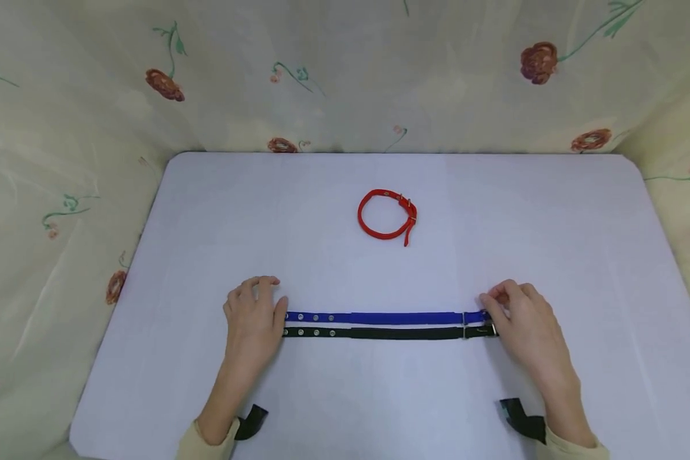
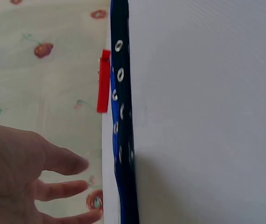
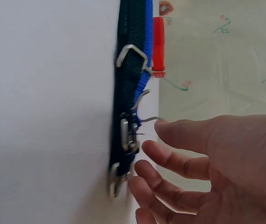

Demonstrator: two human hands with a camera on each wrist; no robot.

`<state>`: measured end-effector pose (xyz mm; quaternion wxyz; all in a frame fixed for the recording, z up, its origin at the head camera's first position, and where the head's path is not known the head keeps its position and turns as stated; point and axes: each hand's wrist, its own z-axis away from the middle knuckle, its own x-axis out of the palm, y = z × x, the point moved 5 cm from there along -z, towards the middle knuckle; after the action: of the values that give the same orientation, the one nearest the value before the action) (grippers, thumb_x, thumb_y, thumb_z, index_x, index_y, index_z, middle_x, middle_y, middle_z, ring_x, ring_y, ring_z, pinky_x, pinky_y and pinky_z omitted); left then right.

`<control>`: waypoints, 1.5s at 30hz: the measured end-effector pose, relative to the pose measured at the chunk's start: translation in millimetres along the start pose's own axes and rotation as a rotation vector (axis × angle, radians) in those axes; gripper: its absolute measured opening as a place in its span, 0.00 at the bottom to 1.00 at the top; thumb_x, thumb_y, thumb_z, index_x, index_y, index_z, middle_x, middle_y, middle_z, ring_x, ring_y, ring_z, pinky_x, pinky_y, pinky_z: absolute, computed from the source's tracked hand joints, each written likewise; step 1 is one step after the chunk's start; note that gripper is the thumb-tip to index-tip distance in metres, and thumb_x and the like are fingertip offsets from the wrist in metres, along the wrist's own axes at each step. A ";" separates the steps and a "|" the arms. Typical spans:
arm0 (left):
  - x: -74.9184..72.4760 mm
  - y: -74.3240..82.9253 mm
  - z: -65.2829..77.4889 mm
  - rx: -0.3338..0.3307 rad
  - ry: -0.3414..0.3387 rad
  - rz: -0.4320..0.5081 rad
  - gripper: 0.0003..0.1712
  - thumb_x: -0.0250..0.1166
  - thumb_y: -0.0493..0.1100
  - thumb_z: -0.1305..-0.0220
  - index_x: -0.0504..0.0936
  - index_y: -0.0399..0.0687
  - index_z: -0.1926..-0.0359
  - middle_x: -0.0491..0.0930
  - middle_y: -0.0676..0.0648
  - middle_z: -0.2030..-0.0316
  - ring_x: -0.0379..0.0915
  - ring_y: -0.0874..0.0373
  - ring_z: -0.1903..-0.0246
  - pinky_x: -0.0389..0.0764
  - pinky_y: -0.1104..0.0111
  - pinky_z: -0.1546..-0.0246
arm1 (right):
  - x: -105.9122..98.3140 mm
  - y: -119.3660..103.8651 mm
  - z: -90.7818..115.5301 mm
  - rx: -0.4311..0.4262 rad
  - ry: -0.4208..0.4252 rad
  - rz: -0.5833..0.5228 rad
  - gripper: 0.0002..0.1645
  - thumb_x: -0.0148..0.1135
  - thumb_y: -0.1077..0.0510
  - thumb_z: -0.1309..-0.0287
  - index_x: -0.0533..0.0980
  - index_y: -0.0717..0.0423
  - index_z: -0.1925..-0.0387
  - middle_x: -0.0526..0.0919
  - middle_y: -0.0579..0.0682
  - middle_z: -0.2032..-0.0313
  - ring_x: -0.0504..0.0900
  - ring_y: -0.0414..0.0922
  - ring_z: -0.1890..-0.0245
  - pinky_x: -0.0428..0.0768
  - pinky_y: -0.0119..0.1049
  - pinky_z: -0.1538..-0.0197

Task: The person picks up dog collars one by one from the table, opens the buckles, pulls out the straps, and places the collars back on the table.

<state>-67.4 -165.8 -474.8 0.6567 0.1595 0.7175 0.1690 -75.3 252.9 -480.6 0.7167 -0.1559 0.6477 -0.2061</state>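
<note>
A blue collar (image 1: pixel 405 318) and a black collar (image 1: pixel 405 333) lie straight and parallel on the table, eyelet ends left, metal buckles right. At the eyelet ends is my left hand (image 1: pixel 253 319), fingers spread and loosely bent; in the left wrist view it stands apart from the straps with nothing between thumb and fingers. My right hand (image 1: pixel 526 326) hovers at the buckle ends. In the right wrist view its thumb tip (image 3: pixel 161 128) is right at a buckle's metal prong, the other fingers loosely curled beside the black collar's buckle (image 3: pixel 126 133).
Farther back on the white table (image 1: pixel 207 211) lies a red collar (image 1: pixel 386 236), buckled into a ring with its tail toward me. Floral cloth (image 1: pixel 345 76) hangs behind the table's back edge and along the sides. Black wrist mounts (image 1: pixel 252 423) show near both sleeves.
</note>
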 end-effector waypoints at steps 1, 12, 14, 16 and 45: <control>0.1 4.9 -1.9 0.018 0.012 0.027 0.18 0.67 0.41 0.24 0.79 0.36 0.40 0.77 0.26 0.37 0.68 0.25 0.34 0.67 0.34 0.35 | -1.9 -2.7 -0.3 -0.009 0.007 -0.004 0.19 0.62 0.50 0.21 0.81 0.65 0.50 0.82 0.68 0.53 0.80 0.61 0.56 0.77 0.51 0.57; 16.5 55.7 -39.8 0.106 -0.033 0.378 0.37 0.62 0.48 0.20 0.61 0.41 0.20 0.62 0.35 0.22 0.64 0.37 0.23 0.72 0.39 0.25 | -13.7 -40.2 -20.7 -0.105 0.039 -0.060 0.24 0.62 0.49 0.21 0.76 0.66 0.41 0.84 0.68 0.49 0.84 0.65 0.51 0.82 0.61 0.51; 22.5 61.4 -48.7 0.085 -0.052 0.445 0.38 0.62 0.49 0.19 0.59 0.42 0.18 0.62 0.34 0.21 0.65 0.36 0.23 0.73 0.39 0.26 | -12.7 -50.2 -29.0 -0.126 0.030 -0.065 0.25 0.62 0.49 0.21 0.75 0.67 0.38 0.84 0.68 0.48 0.85 0.65 0.50 0.83 0.62 0.50; 29.0 66.5 -58.3 0.056 -0.076 0.497 0.39 0.61 0.50 0.19 0.58 0.43 0.18 0.62 0.34 0.21 0.67 0.35 0.24 0.75 0.38 0.28 | -10.5 -60.4 -39.0 -0.150 0.021 -0.078 0.27 0.62 0.49 0.21 0.74 0.67 0.36 0.84 0.68 0.47 0.85 0.65 0.49 0.84 0.62 0.48; 92.9 110.2 -136.8 -0.166 -0.017 0.489 0.35 0.59 0.48 0.20 0.64 0.41 0.20 0.79 0.33 0.31 0.71 0.33 0.36 0.75 0.48 0.39 | 49.7 -108.0 -128.5 -0.093 0.018 -0.146 0.38 0.65 0.52 0.24 0.66 0.76 0.28 0.79 0.72 0.46 0.79 0.60 0.53 0.87 0.52 0.52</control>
<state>-210.9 -30.2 -496.5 0.6132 0.2752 0.6358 0.3795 -209.2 140.2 -485.0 0.6860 -0.2338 0.6499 -0.2288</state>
